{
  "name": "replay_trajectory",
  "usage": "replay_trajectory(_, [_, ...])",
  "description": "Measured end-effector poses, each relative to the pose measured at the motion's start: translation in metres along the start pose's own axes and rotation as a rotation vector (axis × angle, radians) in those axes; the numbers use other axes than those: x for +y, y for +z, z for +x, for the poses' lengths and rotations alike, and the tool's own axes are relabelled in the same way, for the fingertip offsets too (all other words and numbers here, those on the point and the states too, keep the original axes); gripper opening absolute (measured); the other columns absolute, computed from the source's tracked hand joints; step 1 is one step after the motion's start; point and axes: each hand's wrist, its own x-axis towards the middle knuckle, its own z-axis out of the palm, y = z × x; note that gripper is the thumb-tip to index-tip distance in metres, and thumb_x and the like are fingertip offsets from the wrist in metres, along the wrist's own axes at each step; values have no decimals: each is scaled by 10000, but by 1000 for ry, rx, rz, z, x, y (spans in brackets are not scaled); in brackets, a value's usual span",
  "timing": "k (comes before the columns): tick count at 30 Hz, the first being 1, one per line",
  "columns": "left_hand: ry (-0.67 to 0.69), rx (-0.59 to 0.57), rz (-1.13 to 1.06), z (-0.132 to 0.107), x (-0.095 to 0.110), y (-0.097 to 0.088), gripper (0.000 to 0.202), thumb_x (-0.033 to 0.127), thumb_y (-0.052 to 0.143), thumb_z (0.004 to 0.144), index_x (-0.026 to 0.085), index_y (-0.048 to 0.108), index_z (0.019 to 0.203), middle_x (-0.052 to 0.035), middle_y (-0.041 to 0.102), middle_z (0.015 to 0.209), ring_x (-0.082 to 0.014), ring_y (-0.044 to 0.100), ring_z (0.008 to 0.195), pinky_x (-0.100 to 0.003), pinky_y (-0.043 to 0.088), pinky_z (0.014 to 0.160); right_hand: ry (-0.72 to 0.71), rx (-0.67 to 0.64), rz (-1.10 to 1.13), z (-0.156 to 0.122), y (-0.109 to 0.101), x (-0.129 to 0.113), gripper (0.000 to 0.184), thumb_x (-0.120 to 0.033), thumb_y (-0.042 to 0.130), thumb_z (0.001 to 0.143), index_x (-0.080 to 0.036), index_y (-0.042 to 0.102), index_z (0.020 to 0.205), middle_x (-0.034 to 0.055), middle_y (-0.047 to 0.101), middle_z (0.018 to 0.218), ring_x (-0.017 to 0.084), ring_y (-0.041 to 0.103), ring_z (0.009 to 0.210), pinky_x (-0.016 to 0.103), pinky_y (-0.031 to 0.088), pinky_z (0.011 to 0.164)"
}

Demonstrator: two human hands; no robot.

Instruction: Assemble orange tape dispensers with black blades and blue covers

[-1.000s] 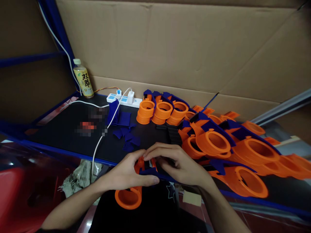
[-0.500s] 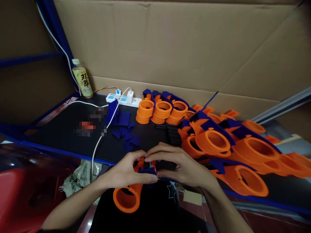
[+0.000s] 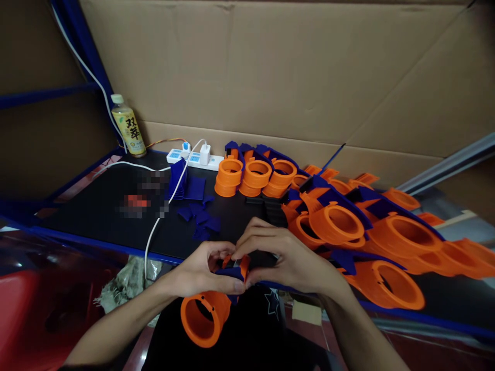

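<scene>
In front of my body I hold an orange-and-blue plastic tape dispenser (image 3: 204,317), its round ring hanging low on the left. My left hand (image 3: 201,273) is closed around its upper end, with the thumb along a blue plate (image 3: 230,273). My right hand (image 3: 276,255) curls over the same end from the right, fingertips and thumb on the orange edges. Something small and pale shows between the fingers, too hidden to name. Small blue plastic pieces (image 3: 201,219) lie on the black tabletop (image 3: 116,226) beyond my left hand.
Several similar tape dispensers (image 3: 413,237) crowd the right side, more stand in stacks (image 3: 230,178) at the back. Black ribbed pieces (image 3: 274,211) lie nearby. A blue plate stack (image 3: 178,180), power strip (image 3: 212,162), white cable (image 3: 152,234) and drink bottle (image 3: 129,129) occupy the left.
The tape dispenser has turned slightly in my hands, its ring now a little lower and more toward me. My right fingers have shifted on its upper end.
</scene>
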Motion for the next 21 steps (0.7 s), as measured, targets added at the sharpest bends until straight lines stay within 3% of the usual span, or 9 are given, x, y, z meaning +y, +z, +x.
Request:
replay_trajectory(7, [43,94,26,-3,5,0,344,359,849,719,152,714,958,-43,665,872,-207,624,858,-315,492,822,-41,-1,-6,7,-2,-2,347,-293,799,815,-248,737,1153,51,722,1104,180,585,1061,332,514,943])
replay_trajectory(12, [159,106,13,-2,14,-5,414,302,816,744,148,709,1113,-72,691,940,-231,634,913,-325,499,845,-29,127,-22,9,4,-5,552,-294,779,845,-277,612,1372,76,641,1308,209,561,1219,379,478,1044])
replay_trajectory(17, [152,170,-61,0,10,-6,353,300,798,770,159,723,1085,-67,707,927,-201,642,853,-300,505,812,94,332,-104,24,2,8,340,-286,588,985,-274,638,1321,55,687,1249,180,651,1080,331,527,931])
replay_trajectory(21, [192,226,-103,2,3,-7,352,282,793,784,171,721,1110,-69,724,930,-197,656,845,-297,521,798,141,284,-294,57,0,30,306,-259,544,1000,-248,670,1279,57,723,1202,177,685,999,324,527,886])
